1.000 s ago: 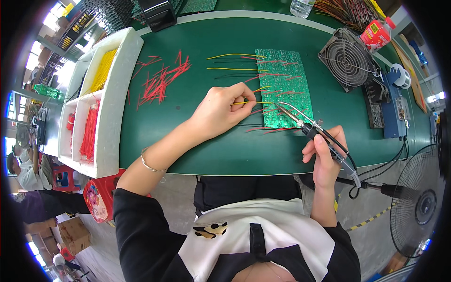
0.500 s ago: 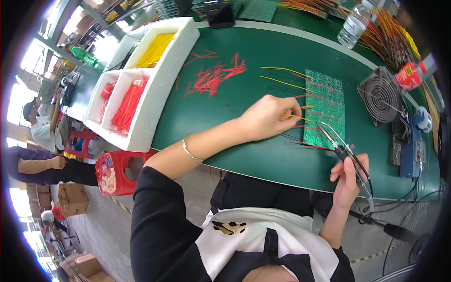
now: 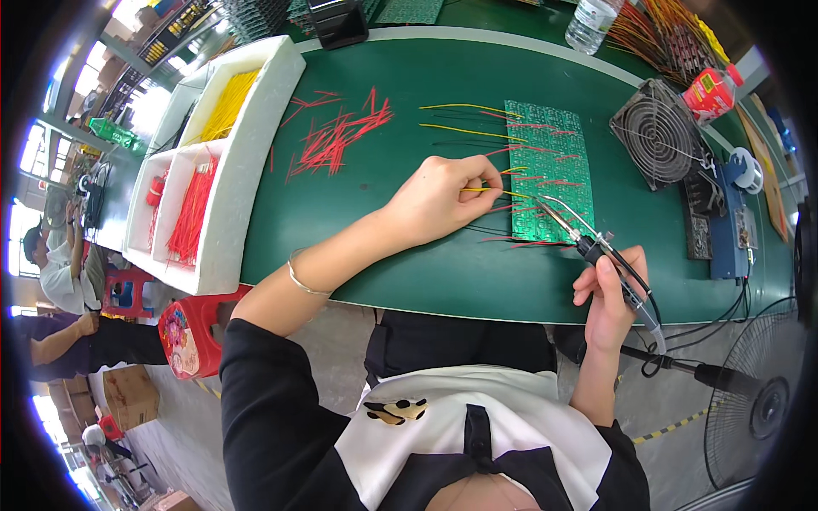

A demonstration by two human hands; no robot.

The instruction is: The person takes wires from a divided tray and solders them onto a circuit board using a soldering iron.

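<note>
My left hand (image 3: pixel 445 198) pinches a yellow wire (image 3: pixel 514 194) whose far end lies over the green circuit board panel (image 3: pixel 552 223). Several red and yellow wires stick out past the panel's left edge, and short red ones lie across its face. In my right hand (image 3: pixel 615 294) is a soldering iron (image 3: pixel 596 254), gripped like a pen, with a thin curved metal tube running beside its tip. That tip is at the panel, close to the end of the pinched wire; whether they touch I cannot tell.
A white foam box (image 3: pixel 223 183) holds red and yellow wires at the left. Loose red wires (image 3: pixel 336 140) lie beside it. At the right are a square fan (image 3: pixel 654 140), a red-labelled bottle (image 3: pixel 709 95) and a blue soldering station (image 3: pixel 728 226). A clear bottle (image 3: pixel 590 24) stands behind.
The whole view has shifted, so the table's things sit farther left and higher. My left hand still pinches the yellow wire, and the iron's tip stays near its end on the panel.
</note>
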